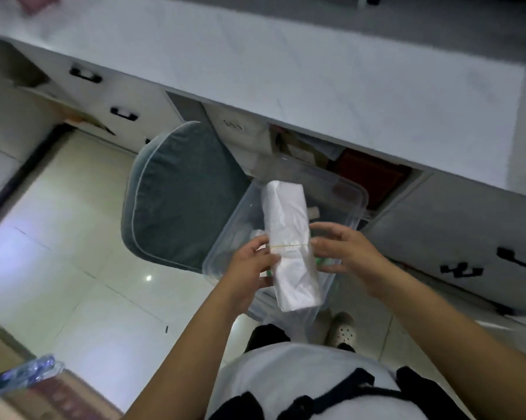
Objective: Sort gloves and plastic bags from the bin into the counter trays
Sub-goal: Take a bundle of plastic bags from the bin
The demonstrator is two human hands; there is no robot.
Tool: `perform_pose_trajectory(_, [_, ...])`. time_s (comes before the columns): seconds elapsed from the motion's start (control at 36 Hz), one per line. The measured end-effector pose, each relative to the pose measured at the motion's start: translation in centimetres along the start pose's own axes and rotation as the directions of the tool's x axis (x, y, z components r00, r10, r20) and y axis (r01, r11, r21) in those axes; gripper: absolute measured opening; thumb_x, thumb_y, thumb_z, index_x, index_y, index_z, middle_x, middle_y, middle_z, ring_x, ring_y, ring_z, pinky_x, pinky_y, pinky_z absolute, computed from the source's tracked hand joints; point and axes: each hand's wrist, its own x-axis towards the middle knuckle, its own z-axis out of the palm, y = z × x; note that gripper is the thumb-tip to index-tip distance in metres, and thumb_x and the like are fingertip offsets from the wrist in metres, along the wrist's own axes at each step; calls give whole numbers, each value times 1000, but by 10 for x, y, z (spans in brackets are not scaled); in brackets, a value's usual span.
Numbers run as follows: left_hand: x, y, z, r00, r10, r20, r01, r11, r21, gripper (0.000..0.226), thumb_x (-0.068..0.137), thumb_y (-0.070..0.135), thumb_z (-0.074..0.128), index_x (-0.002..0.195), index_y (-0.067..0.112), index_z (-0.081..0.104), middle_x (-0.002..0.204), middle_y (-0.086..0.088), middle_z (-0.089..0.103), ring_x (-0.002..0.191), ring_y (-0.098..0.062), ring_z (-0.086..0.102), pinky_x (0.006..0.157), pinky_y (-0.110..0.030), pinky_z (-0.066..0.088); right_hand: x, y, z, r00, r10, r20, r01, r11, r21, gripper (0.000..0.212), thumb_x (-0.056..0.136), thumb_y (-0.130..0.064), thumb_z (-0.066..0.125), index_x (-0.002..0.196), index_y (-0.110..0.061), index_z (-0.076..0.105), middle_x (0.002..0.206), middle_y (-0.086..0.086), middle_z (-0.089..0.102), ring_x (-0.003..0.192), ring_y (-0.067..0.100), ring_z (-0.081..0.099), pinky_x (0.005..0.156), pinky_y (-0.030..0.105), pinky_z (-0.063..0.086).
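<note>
At mid-frame, your left hand [249, 265] grips the left edge of a white bundle of plastic bags [290, 241], bound by a rubber band [289, 245], above the clear bin [340, 195]. Your right hand [343, 253] seems to touch its right edge with loosely spread fingers.
</note>
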Motion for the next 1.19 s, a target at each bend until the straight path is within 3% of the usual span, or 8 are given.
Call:
perform_pose_trajectory(0.06, [-7, 1, 2, 1000, 15, -3, -15, 1000, -26, 37, 91, 2, 62, 124, 19, 62, 117, -9, 72, 106, -32, 69, 85, -47, 58, 1, -2, 3, 1000, -10, 17, 9, 998, 60, 38, 90, -9, 69, 125, -22, 64, 122, 10, 67, 102, 25, 67, 73, 37, 56])
perform_pose_trajectory(0.19, [-23, 2, -1, 998, 49, 40, -47, 997, -55, 47, 85, 10, 70, 130, 20, 59, 122, -8, 70, 110, -31, 67, 87, -49, 56, 5, -3, 2, 997, -14, 73, 6, 995, 103, 46, 84, -5, 73, 126, -22, 64, 122, 12, 68, 107, 31, 67, 86, 48, 56])
perform_pose_trajectory(0.39, [-26, 1, 1, 991, 76, 111, -71, 996, -48, 41, 89, 9, 68, 127, 25, 63, 121, -9, 70, 110, -31, 68, 87, -50, 58, -1, -1, -1, 982, -65, 176, 49, 994, 94, 37, 81, -7, 75, 116, -16, 70, 112, 9, 74, 101, 28, 71, 80, 45, 60])
perform_pose_trajectory(0.5, [-19, 2, 8, 990, 51, 130, -48, 998, -26, 45, 86, 5, 66, 126, 24, 62, 119, -8, 71, 105, -28, 70, 78, -42, 59, -4, 0, -1, 991, -77, 106, 69, 995, 77, 33, 80, -3, 75, 112, -13, 72, 108, 10, 75, 92, 27, 74, 67, 35, 59])
perform_pose_trajectory(0.67, [-2, 4, 16, 991, 2, 131, 1, 1000, -21, 46, 80, 2, 64, 122, 21, 67, 116, -10, 71, 99, -28, 70, 85, -52, 56, -4, 4, -3, 996, -94, -7, 94, 993, 68, 35, 81, -1, 73, 111, -18, 71, 101, 8, 75, 88, 23, 73, 66, 35, 57])
perform_pose_trajectory(0.89, [14, 5, 16, 979, -40, 198, 42, 999, -4, 40, 88, -5, 59, 117, 22, 69, 112, -11, 72, 97, -29, 70, 67, -38, 57, 1, 10, -3, 989, -72, -130, 87, 990, 110, 48, 82, 4, 72, 114, -31, 61, 96, 9, 76, 84, 27, 75, 59, 35, 59])
perform_pose_trajectory(1.11, [41, -7, 1, 967, -91, 239, 84, 996, 39, 43, 87, -7, 60, 122, 18, 65, 106, -10, 74, 94, -27, 71, 83, -51, 56, 14, 33, 0, 972, 103, -209, -68, 984, 167, 36, 82, -1, 72, 112, -20, 67, 103, 10, 76, 85, 29, 74, 63, 37, 60])
perform_pose_trajectory(1.19, [62, -17, -12, 963, -158, 219, 153, 987, 43, 37, 90, 2, 63, 123, 19, 65, 113, -9, 73, 98, -25, 71, 79, -41, 60, 21, 44, -2, 940, 146, -309, -97, 981, 167, 33, 82, 1, 71, 109, -18, 70, 99, 9, 77, 78, 25, 72, 56, 31, 56])
